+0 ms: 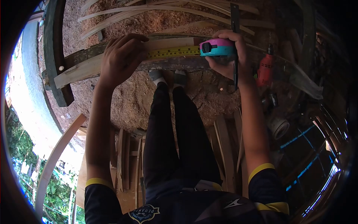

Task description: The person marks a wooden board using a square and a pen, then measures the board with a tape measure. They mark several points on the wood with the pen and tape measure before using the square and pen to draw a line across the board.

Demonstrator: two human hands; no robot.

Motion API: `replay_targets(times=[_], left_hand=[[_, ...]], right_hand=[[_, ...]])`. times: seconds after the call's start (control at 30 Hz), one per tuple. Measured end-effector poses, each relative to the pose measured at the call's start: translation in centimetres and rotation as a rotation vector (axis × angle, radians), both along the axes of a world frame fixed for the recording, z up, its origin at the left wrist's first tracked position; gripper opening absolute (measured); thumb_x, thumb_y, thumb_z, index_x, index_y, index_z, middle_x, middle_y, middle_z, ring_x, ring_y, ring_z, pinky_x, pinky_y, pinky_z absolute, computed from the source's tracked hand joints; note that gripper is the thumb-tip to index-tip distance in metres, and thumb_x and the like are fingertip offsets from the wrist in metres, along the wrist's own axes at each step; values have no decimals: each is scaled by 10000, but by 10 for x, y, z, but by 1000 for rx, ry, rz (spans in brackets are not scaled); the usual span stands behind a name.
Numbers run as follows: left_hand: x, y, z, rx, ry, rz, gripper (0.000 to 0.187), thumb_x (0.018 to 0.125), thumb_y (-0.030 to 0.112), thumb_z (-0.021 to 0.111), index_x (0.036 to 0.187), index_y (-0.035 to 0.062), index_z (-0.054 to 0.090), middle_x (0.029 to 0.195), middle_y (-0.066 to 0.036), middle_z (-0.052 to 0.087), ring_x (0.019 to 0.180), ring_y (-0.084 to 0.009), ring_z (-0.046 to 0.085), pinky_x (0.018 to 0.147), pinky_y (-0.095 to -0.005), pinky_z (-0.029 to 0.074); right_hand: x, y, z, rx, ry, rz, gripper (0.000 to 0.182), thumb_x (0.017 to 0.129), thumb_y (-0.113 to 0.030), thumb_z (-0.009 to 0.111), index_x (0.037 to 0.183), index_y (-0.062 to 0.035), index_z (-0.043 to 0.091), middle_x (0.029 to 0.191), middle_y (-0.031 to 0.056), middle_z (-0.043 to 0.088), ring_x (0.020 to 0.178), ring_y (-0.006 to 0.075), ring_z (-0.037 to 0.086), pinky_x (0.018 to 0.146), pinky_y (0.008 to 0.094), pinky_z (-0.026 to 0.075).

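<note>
My right hand (240,56) is wrapped round a pink and teal tape measure (217,47). A thin dark straightedge-like tool (235,18) also crosses that hand, its ends showing above and below; how it is held is partly hidden. Yellow tape blade (173,52) runs left from the case along a pale wooden board (80,71). My left hand (125,56) is closed over the blade's far end and the board, hiding the tip. The board lies across a rough dark beam (84,56).
A red power drill (265,69) with a bit lies right of my right hand. A dark upright timber (56,48) stands at the left. Curved wooden strips (149,8) lie on the shavings-covered ground beyond. More planks (223,142) lie beside my legs.
</note>
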State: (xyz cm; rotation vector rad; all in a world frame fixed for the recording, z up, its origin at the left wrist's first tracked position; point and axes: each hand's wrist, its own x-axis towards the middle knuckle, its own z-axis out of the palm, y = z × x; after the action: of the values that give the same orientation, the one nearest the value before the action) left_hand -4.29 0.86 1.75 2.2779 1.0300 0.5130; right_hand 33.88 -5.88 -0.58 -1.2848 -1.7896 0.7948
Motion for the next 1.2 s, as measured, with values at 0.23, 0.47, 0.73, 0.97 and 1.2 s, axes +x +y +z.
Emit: replay_targets(times=[0.23,0.47,0.73,0.97,1.2], left_hand=[[1,1,2,0,26,-15,143,995,206,799,985,81,728,1271,-43,798,1112,-301,786,1003,-483,566],[-1,3,1,-16,-3,-32,99,1002,158,768,1017,75,716,1243,-55,805,1072,-311,794,975,-476,576],[3,0,0,-80,26,64,196,1059,94,656,1225,37,744,1186,-150,800,1043,-369,783,929,-484,596],[3,-1,-2,-37,39,71,196,1062,92,657,1224,45,758,1189,-127,801,1049,-363,780,937,-477,592],[6,-1,-3,6,16,94,152,1047,148,721,1165,66,768,1127,-97,814,1009,-338,802,940,-467,606]], right_hand=[[-2,-1,1,8,-3,-4,690,777,-150,1021,1357,-114,649,1260,86,719,1123,249,749,948,401,630],[-8,0,5,16,20,-8,669,782,-148,1015,1344,-115,652,1228,78,724,1105,235,747,936,392,630],[-10,10,9,8,-23,-32,642,805,-175,1009,1334,-124,650,1196,61,718,1089,225,736,937,387,630],[-11,8,9,8,-14,-18,641,804,-175,1012,1332,-127,652,1195,60,717,1075,221,738,925,380,632],[-8,7,6,-3,-4,-23,638,792,-168,1015,1317,-120,655,1183,63,716,1056,216,736,908,380,628]])
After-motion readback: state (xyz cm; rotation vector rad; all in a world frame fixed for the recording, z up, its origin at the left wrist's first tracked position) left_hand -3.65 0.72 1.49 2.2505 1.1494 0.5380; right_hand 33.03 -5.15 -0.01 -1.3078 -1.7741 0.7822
